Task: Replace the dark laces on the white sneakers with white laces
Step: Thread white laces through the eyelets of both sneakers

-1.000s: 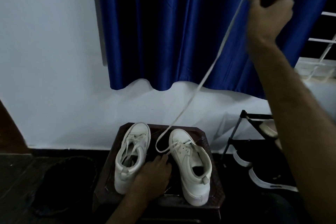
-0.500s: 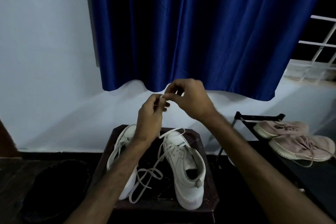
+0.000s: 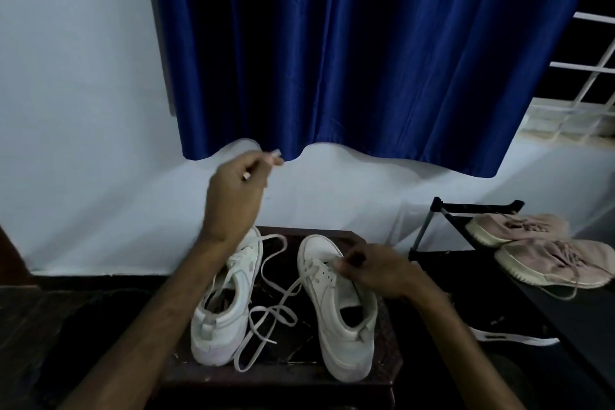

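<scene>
Blue curtain point(image 3: 366, 43) fills 12 o'clock. Dark stool point(image 3: 283, 373) sits at 6, and a rack point(image 3: 472, 210) with pink shoes point(image 3: 549, 263) at 3.

On the stool, toes to 12:
- Left sneaker point(image 3: 229, 319) at 9, laced white.
- Right sneaker point(image 3: 342, 326) at 3, lace point(image 3: 273, 316) leaving its eyelets toward 8. The slack lies looped between the pair.
- No dark lace seen.

Left hand point(image 3: 234, 196) is raised at 11 above the stool, thumb and forefinger clamped on the lace tips point(image 3: 275, 154). Right hand point(image 3: 376, 271) is at the right sneaker's upper eyelets, fingers curled together. What they nip is too dark to tell.

Judged step: threading the right sneaker. To do it well:
- Match both tips level before parting them.
- Draw the loops out slowly so no knot forms.
- Keep the lace flat.
- Feed one tip per eyelet while the right hand steadies the flap.
</scene>
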Demonstrator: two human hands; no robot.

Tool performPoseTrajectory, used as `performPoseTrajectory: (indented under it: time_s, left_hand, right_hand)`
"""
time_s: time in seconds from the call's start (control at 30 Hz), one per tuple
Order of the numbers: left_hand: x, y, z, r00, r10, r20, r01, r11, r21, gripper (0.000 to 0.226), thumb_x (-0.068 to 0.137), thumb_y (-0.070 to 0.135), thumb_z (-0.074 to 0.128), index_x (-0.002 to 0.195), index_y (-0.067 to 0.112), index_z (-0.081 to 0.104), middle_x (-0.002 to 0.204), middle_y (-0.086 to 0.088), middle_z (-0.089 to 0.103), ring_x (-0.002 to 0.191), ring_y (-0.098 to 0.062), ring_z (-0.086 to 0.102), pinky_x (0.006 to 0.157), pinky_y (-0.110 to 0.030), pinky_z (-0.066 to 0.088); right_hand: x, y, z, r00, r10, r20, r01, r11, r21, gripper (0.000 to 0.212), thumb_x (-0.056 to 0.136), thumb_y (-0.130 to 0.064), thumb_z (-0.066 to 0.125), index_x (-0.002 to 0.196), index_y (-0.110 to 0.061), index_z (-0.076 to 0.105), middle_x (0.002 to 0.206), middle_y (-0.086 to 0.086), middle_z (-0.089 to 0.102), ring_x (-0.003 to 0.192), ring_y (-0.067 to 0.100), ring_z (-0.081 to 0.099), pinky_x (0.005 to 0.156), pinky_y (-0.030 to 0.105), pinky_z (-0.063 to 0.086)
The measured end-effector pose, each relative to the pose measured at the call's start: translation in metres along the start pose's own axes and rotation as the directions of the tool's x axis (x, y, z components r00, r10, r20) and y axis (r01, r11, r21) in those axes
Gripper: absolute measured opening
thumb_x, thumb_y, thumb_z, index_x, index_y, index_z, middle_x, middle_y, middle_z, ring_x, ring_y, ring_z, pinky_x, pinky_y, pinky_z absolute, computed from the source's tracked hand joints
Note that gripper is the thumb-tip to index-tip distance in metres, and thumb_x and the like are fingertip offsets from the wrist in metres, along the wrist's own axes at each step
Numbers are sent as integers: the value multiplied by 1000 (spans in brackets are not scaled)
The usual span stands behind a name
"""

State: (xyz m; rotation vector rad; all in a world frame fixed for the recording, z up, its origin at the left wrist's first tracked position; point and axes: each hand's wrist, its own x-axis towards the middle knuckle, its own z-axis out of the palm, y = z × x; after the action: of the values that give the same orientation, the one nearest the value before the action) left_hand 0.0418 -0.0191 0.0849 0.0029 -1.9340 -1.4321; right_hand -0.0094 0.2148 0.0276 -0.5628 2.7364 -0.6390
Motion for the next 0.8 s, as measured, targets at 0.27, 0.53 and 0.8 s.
performPoseTrajectory:
  time_s: [0.27, 0.53, 0.8]
  left_hand:
    - [-63, -50, 79, 876, -268, 400, 151, 942, 301, 18, 83, 36, 59, 78, 29, 75, 80, 23, 71, 80, 7, 65, 81, -27, 54]
    - [-63, -63, 99, 847, -343, 407, 32, 796, 604, 21, 78, 40, 63, 87, 25, 75, 92, 1, 73, 95, -21, 67, 77, -33, 55]
    - [-66, -66, 108, 865, -310, 394, 18, 805, 593, 18, 84, 35, 63, 91, 27, 78, 96, 0, 73, 97, -23, 66, 74, -27, 50]
  right_hand:
    - [1, 19, 18, 983, -57, -174, 56, 998, -9, 24, 97, -22, 52, 99, -7, 71, 99, 11, 71, 95, 25, 65, 73, 33, 45]
    - [-3, 30, 25, 965, 18, -262, 68, 947, 313, 18, 93, -13, 58, 97, -14, 76, 91, 1, 74, 86, 10, 66, 74, 22, 47]
    - [-1, 30, 30, 959, 5, -285, 88, 946, 313, 17, 92, -16, 60, 98, -18, 77, 90, 1, 75, 86, 9, 68, 79, 27, 52]
